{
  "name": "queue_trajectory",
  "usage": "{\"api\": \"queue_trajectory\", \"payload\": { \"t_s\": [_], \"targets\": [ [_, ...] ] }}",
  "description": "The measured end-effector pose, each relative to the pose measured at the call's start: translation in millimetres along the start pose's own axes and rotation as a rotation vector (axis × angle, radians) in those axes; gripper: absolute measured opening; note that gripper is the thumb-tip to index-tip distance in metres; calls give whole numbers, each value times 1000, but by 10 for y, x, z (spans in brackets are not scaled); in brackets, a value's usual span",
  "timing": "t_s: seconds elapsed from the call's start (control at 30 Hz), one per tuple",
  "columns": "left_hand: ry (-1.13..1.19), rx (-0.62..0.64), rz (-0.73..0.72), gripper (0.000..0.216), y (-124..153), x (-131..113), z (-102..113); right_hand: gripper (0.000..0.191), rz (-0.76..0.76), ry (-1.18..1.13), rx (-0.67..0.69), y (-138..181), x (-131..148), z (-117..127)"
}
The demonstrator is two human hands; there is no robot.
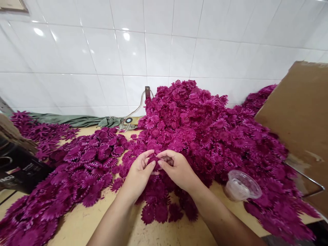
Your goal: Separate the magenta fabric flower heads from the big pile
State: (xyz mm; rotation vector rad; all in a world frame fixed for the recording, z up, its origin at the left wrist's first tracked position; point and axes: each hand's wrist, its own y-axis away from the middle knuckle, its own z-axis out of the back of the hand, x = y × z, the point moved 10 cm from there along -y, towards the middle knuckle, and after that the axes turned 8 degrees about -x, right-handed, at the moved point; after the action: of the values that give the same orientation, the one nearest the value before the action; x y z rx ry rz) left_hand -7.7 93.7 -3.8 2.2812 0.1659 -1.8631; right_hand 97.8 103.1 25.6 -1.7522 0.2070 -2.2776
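Note:
Between my two hands, at the front of a tall heap of magenta artificial flowers [184,119], is one small magenta flower piece [153,159]. My left hand [140,171] pinches its left side between thumb and fingers. On the other side, my right hand [175,167] pinches it the same way, the thumbs nearly meeting. Several flat flower pieces [161,212] lie on the tabletop just below my hands. Part of the held piece is hidden behind my fingers.
A clear plastic tub [242,186] sits right of my forearm. Flatter flower piles [87,160] spread across the left, near a black box [20,171]. Brown cardboard [302,119] stands at the right. Behind are a green cloth [69,119], a cord and a white tiled wall [133,51].

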Motion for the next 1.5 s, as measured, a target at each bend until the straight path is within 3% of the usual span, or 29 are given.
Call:
{"api": "queue_trajectory", "payload": {
  "t_s": [0.13, 0.3, 0.4, 0.63, 0.87, 1.1, 1.23, 1.37, 1.5],
  "targets": [
    [-15, -2, 2, 48, -18, 22, -32, 10, 86, 50, -86, 25, 96, 111],
    [-141, 13, -213, 23, 35, -236, -123, 10, 281, 204, -224, 116, 315, 265],
    [-261, 33, -270, 9, 75, -298, -163, 8, 289, 187, -240, 138, 315, 287],
    [-299, -77, -307, 26, -22, -227, -18, 22, 138, 102, -194, 107, 144, 250],
    [-184, 11, -169, 46, -106, -15, -67, 13, 31, 57, 28, 44, 67, 0],
    [-211, -23, -245, 46, -5, -154, -11, 12, 346, 512, -112, 95, 389, 28],
    [-246, 2, -180, 50, 41, -145, 30, 24, 479, 602, -89, 199, 479, -37],
    [-209, 87, -70, 54, 94, -47, -24, 15, 529, 638, -69, 235, 471, -85],
    [-191, 72, -121, 48, 108, -80, -23, 15, 563, 599, -244, 234, 517, 41]
  ]
}}
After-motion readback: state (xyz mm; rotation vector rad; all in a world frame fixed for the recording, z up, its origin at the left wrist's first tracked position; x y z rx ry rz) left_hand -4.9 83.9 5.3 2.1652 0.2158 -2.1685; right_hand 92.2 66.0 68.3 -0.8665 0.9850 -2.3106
